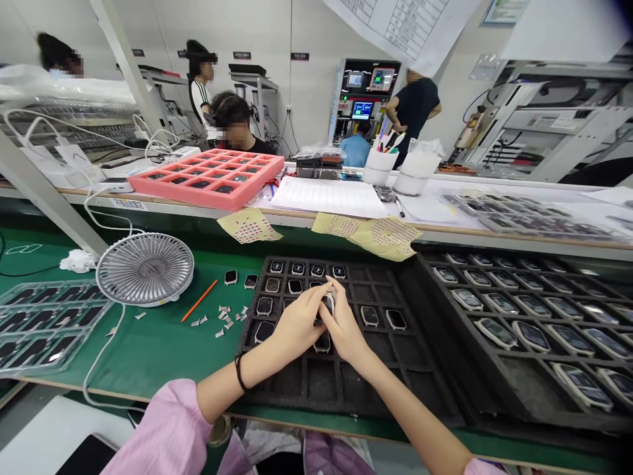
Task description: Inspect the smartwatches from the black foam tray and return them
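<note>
Both my hands meet over a black foam tray (376, 369) of small watch bodies on the green bench. My left hand (297, 323) and my right hand (343, 323) are curled together around one watch body (328, 303), pinching it between the fingertips above the tray's middle cells. More watch bodies fill the tray's back rows (297, 268), and two sit to the right of my hands (383, 318). A black band circles my left wrist.
A white fan (145, 268), an orange pencil (199, 301), two loose watch bodies and paper scraps lie left of the tray. Clear blister trays (44, 323) sit far left, a second black tray (534, 316) right. A pink tray (208, 175) and sticker sheets rest behind. Other people work beyond.
</note>
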`<state>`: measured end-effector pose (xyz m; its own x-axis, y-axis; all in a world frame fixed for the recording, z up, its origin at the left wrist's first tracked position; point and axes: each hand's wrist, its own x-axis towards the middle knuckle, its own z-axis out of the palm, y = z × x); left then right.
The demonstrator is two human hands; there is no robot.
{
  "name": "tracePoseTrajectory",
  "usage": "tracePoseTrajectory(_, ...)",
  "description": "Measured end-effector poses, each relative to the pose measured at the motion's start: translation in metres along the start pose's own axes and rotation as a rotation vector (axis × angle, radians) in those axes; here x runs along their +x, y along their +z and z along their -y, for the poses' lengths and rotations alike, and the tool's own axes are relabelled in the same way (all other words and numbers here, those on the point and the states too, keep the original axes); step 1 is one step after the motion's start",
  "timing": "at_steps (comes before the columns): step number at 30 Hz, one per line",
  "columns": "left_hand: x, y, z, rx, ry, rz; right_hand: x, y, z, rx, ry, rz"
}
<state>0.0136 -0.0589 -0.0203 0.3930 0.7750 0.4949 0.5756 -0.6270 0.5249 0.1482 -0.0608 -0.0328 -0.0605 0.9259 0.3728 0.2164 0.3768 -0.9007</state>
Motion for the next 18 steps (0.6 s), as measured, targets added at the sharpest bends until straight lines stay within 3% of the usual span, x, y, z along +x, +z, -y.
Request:
tracePoseTrajectory(3,0.012,0.012,0.008,0.102,-0.072,0.027,0.008,0.007,-0.017,-0.055,0.023,0.018)
tracePoseTrajectory(9,0.02,0.02,0.026,0.211,-0.115,0.089,0.021,0.002,-0.038,-0.087,0.168,0.231)
tracePoseTrajectory(11,0.02,0.02,0.033,0.149,-0.113,0.024,0.03,-0.006,-0.04,0.058,0.213,0.281)
tracePoseTrajectory(14,0.018,0.019,0.042,-0.013,-0.068,-0.081,0.045,-0.02,-0.042,0.407,0.397,0.415)
tracePoseTrajectory(18,0.017,0.021,0.046,-0.109,0.044,-0.104,0.056,-0.03,-0.046,0.682,0.557,0.549)
